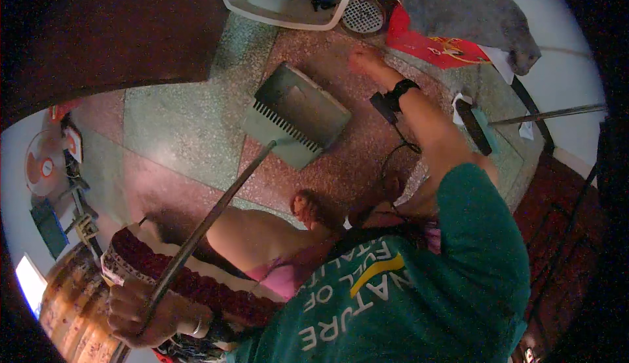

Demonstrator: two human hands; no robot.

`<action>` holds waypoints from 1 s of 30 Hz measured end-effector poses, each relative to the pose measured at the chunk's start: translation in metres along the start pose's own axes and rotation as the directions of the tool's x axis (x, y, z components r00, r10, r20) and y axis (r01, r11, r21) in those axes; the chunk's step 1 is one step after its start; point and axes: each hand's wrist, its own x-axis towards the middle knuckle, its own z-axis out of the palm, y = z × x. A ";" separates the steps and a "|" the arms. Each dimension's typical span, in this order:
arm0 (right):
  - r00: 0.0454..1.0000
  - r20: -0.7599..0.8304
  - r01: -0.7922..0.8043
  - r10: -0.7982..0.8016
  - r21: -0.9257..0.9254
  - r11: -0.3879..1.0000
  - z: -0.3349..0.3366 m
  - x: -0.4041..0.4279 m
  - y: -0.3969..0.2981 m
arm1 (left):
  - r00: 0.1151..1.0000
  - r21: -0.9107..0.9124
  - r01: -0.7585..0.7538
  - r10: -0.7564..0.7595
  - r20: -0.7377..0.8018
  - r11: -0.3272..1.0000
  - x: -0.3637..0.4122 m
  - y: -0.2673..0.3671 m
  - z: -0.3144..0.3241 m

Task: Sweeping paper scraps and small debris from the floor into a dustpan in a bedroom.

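Note:
My left hand (155, 309) is wrapped around the long handle (216, 210) of a grey-green dustpan (282, 149). The pan lies flat on the tiled floor, with a row of comb teeth across its rear part. A small pale scrap (295, 95) shows inside it. Up and to the right of the pan, my right hand (364, 62) reaches down close to the floor. Its fingers are blurred, so whether they hold anything is unclear. A black band circles that wrist, with a small black device (384, 108) and a cable at it.
A white plastic basket (280, 24) with a blue item inside stands ahead, beside a round grate (362, 16). Grey cloth (462, 9) overlaps a red printed item (432, 48). A long-handled cleaning tool (474, 124) lies right. A dark brown surface (108, 33) juts in upper left; a fan (45, 166) stands left.

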 end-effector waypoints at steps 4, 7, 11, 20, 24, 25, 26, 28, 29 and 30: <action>0.956 0.287 0.014 0.065 -0.264 0.964 0.008 -0.022 -0.004 | 0.962 0.249 -0.003 0.071 -0.263 0.969 -0.006 -0.005 0.047; 0.941 0.338 0.143 0.021 -0.453 0.880 0.025 -0.123 -0.043 | 0.988 0.294 0.059 -0.098 0.120 0.954 -0.010 -0.014 0.041; 0.871 0.449 0.489 -0.202 -0.743 0.457 0.036 -0.232 -0.093 | 0.937 0.385 0.101 -0.218 0.273 0.917 -0.004 -0.012 0.056; 0.875 0.379 0.485 -0.303 -0.699 0.526 -0.021 -0.439 -0.208 | 0.787 0.807 -0.253 -0.372 0.492 0.533 0.006 0.033 0.063; 0.973 0.165 0.229 -0.162 -0.775 0.590 -0.077 -0.513 -0.223 | 0.666 0.775 0.361 -0.725 0.174 0.518 -0.002 0.067 0.026; 0.985 0.112 0.161 -0.133 -0.874 0.458 -0.097 -0.527 -0.223 | 0.542 0.743 0.546 -0.839 0.038 0.387 0.010 0.090 0.016; 0.992 0.056 0.089 -0.110 -0.945 0.316 -0.114 -0.546 -0.227 | 0.383 0.684 0.694 -0.920 -0.086 0.225 0.024 0.117 0.012; 0.987 -0.013 0.042 -0.159 -0.940 0.340 -0.132 -0.582 -0.248 | 0.515 0.411 0.810 -0.842 -0.157 0.419 0.024 0.141 -0.017; 0.977 -0.066 0.015 -0.201 -0.927 0.375 -0.141 -0.599 -0.256 | 0.428 0.303 0.879 -0.889 -0.163 0.368 0.039 0.148 -0.051; 0.973 -0.097 -0.012 -0.208 -0.927 0.375 -0.152 -0.613 -0.259 | 0.420 0.247 0.894 -0.892 -0.169 0.374 0.055 0.179 -0.018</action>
